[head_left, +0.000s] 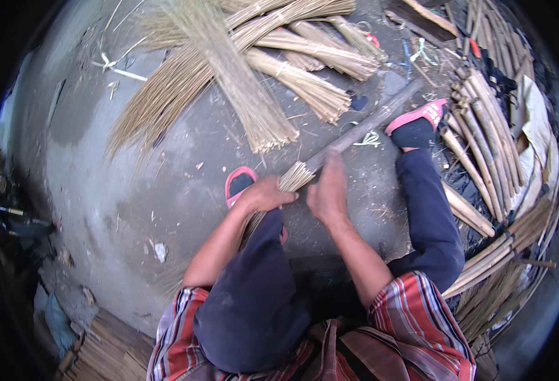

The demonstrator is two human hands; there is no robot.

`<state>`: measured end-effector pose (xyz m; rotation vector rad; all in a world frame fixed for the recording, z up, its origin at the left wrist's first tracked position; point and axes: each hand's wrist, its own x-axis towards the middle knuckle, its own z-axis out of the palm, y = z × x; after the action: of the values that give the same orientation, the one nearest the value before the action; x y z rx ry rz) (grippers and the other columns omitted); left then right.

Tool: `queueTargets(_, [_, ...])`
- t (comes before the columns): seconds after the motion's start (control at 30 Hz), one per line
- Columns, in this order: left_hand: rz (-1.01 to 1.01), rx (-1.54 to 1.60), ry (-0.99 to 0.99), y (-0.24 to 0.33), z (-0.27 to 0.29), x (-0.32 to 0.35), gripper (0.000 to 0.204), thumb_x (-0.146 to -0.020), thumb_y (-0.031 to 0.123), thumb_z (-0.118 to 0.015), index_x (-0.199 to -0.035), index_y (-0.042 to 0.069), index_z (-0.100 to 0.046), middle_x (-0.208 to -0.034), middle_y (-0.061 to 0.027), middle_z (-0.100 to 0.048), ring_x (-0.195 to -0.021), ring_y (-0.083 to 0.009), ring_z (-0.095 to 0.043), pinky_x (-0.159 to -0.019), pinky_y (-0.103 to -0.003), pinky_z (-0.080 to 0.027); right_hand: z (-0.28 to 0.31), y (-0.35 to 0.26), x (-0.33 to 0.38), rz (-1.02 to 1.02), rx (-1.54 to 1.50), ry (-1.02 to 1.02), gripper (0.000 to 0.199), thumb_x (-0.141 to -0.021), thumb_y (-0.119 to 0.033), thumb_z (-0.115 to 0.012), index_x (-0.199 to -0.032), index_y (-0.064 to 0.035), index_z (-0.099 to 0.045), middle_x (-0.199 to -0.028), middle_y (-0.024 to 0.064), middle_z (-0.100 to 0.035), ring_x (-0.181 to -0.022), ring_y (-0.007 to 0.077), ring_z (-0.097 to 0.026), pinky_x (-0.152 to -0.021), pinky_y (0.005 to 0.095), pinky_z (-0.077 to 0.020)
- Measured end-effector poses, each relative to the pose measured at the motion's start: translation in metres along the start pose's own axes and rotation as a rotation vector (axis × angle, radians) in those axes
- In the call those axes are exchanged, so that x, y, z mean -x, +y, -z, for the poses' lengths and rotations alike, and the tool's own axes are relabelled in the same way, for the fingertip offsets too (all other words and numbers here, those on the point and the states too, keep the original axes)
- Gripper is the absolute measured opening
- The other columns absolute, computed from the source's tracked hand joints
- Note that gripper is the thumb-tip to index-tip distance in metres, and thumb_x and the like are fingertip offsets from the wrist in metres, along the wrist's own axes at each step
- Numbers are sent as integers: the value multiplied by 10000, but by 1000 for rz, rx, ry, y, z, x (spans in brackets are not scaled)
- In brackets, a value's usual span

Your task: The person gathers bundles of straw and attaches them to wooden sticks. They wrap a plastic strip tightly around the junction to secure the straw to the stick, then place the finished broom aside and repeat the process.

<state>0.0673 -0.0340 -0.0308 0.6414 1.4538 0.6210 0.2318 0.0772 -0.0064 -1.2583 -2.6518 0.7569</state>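
Note:
My left hand (268,193) is closed round a bundle of thin broom sticks (296,176). The bundle's cut ends point up and to the right, and its lower part runs back beside my left leg. Just right of it is my right hand (328,193), smeared by motion, with its fingers near a grey wooden pole (371,120). Whether the right hand touches the pole or holds anything cannot be made out. The pole lies slantwise on the floor, its near end beside the bundle's cut ends.
Several tied bundles of broom sticks (305,86) lie crossed on the floor ahead. Thick wooden sticks (482,140) are stacked at the right, beside a pale sheet (536,127). My feet wear pink sandals (428,113). Pale green strips (369,138) lie near the pole.

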Motion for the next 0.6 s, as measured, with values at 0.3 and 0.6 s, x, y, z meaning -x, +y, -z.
queueTargets(0.3, [117, 9, -32, 3, -2, -3, 343, -857, 272, -796, -1034, -17, -740, -830, -71, -730, -728, -156, -682, -667, -329, -544, -36, -14, 25, -808, -1313, -269, 395, -1072, -358, -675, -1176, 20, -723, -1038, 63, -749, -897, 104, -663, -800, 288, -540])
queueTargets(0.6, [327, 49, -212, 15, -5, -9, 436, -802, 380, -809, -1001, -6, -771, -833, -95, -757, -755, -164, -713, -713, -329, -550, -43, -8, 17, -913, -1663, -144, 338, -999, -340, -777, -1077, -26, -679, -904, 51, -707, -781, 142, -679, -722, 314, -558])
